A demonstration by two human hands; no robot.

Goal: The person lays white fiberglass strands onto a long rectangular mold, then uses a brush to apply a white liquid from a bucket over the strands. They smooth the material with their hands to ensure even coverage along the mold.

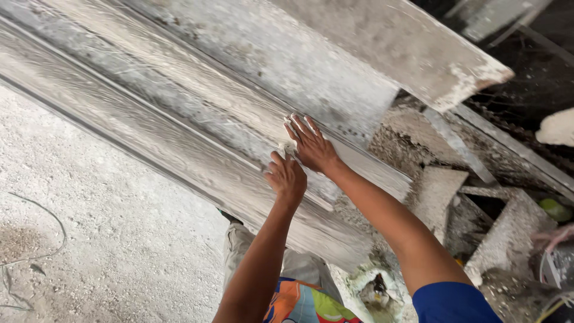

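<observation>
A long grey-white plaster moulding [179, 119] with ridges and grooves runs diagonally from the upper left to the lower right. My right hand [312, 145] lies flat on its upper ridge with the fingers spread. Just below it, my left hand [287, 177] rests on the same moulding with the fingers curled in and the thumb up. A small white bit [286, 147] shows between the two hands. Whether the left hand has anything inside it is hidden.
Rough pale concrete floor [89, 209] with a thin wire [57, 230] lies to the left. A white slab [418, 54] leans above the moulding. Plaster-caked blocks [436, 191] and supports [508, 239] crowd the right. A plaster-crusted pot [376, 288] sits below.
</observation>
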